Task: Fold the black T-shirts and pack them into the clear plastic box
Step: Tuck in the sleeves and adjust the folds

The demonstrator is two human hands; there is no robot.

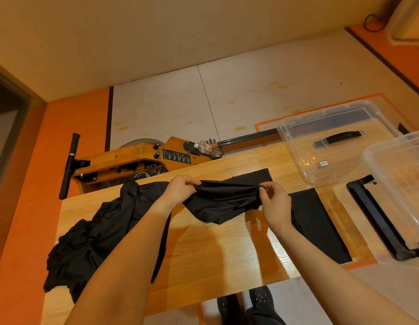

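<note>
A black T-shirt (223, 200) hangs bunched above the wooden table (218, 249). My left hand (180, 190) pinches its upper edge on the left and my right hand (275, 202) pinches the same edge on the right. A crumpled heap of black T-shirts (91, 240) lies on the table's left side. Flat black cloth (318, 221) lies on the right part of the table, partly behind my right hand. The clear plastic box (400, 193) stands at the right edge, with a black handle on its near side. Its clear lid (330, 141) lies behind it.
A wooden rowing machine (143, 158) with a black handlebar and a plastic bottle (207, 148) lies on the floor beyond the table's far edge. My feet in dark slippers (248, 303) show below the near table edge. An orange wall runs along the left.
</note>
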